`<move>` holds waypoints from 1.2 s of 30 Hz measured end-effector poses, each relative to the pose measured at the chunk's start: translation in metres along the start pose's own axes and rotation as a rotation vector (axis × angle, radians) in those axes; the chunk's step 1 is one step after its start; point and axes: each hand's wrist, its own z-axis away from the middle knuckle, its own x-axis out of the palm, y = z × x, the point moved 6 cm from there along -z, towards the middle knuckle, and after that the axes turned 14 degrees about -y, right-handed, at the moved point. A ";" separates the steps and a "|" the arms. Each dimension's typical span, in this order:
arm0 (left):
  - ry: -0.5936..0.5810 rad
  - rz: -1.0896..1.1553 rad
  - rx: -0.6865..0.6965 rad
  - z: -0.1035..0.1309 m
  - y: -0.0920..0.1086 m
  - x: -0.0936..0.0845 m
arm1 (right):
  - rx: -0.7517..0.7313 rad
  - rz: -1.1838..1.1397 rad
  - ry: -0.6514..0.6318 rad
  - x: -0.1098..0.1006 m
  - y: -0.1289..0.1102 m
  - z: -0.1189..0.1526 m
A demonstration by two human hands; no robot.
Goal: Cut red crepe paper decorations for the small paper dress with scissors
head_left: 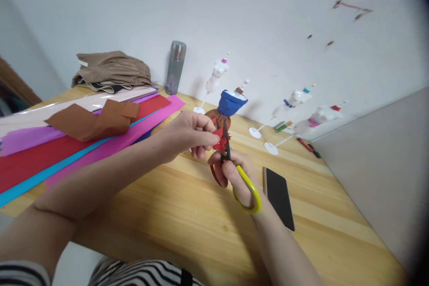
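Note:
Pinched between the fingers of my left hand (191, 136) is a small red piece (220, 139) with a cut, uneven edge. My right hand (236, 174) is wrapped round yellow-handled scissors (248, 190), whose dark blades are parted and point up at the red piece. One blade passes in front of the red piece. Just behind both hands stands a small white dress form wearing a blue strapless top (231, 103) and a brown gathered skirt (217, 116); its lower part is hidden by my hands.
Coloured sheets (150, 106) and a brown piece (90, 123) lie at left, with folded brown cloth (115, 69) behind. A bottle (176, 68) and several white dress forms (219, 69) stand towards the wall. A phone (279, 196) lies right of my right hand.

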 end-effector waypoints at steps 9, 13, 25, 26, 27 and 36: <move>-0.012 -0.007 0.014 0.001 0.000 0.000 | -0.062 -0.024 -0.028 0.000 -0.007 -0.002; -0.012 -0.004 0.026 0.001 0.001 0.000 | -0.065 -0.037 -0.032 0.000 -0.007 -0.001; -0.050 0.039 0.029 0.002 0.005 0.000 | -0.068 0.002 -0.034 -0.001 -0.008 -0.002; -0.052 0.041 0.029 0.002 0.005 0.000 | -0.059 -0.001 -0.034 -0.001 -0.007 -0.003; -0.052 0.043 0.032 0.002 0.006 0.000 | -0.051 -0.005 -0.038 0.000 -0.007 -0.003; -0.047 0.011 0.012 0.002 0.007 -0.002 | -0.048 -0.014 -0.051 -0.001 -0.006 -0.001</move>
